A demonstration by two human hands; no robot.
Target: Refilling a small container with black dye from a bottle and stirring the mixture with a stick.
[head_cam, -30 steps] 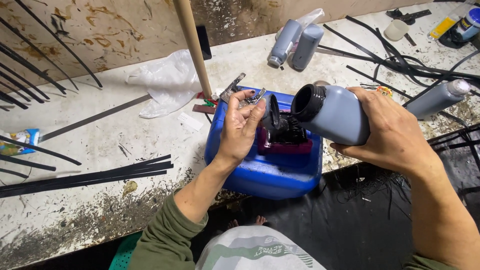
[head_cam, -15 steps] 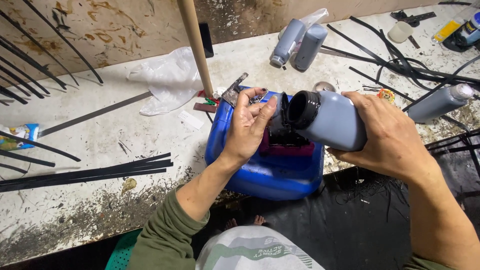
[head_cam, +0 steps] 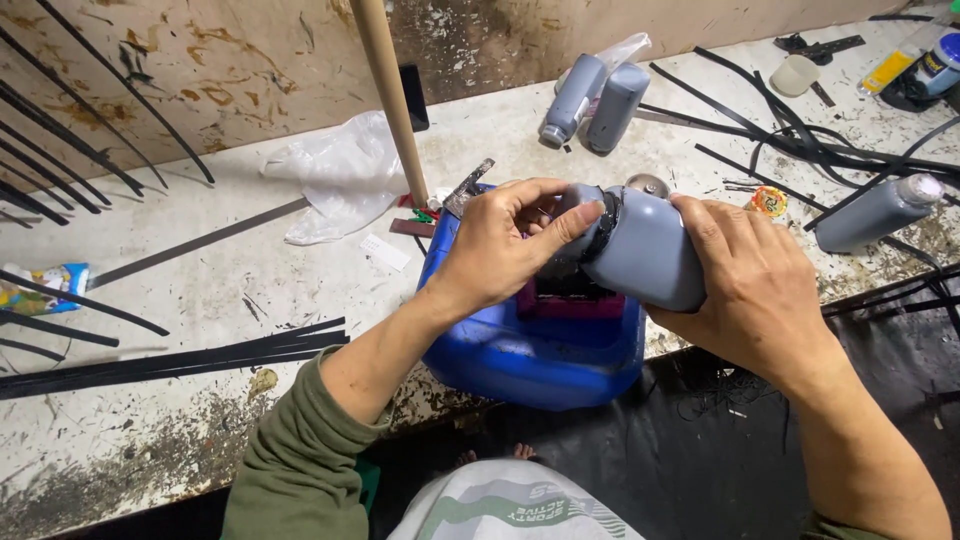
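Note:
My right hand [head_cam: 755,285] grips a grey plastic bottle [head_cam: 640,250] lying on its side, with its black-rimmed mouth facing left. At that mouth my left hand [head_cam: 505,245] has thumb and fingers closed around the neck; what they pinch is hidden. Both hands are over a blue plastic jerrycan [head_cam: 535,350] lying flat at the bench's front edge. A dark red block with a black part [head_cam: 570,295] sits on top of the can, just under the bottle's mouth.
A wooden pole [head_cam: 390,100] stands behind the can. Two grey bottles [head_cam: 595,100] lie at the back and another grey bottle [head_cam: 875,215] lies at the right. Black strips [head_cam: 170,360] lie at the left, a white plastic bag [head_cam: 340,175] behind, tangled black strips [head_cam: 790,140] at the right.
My left hand has moved right from the black part on the can to the bottle's mouth and closed on its neck. The bottle has dropped lower and more level.

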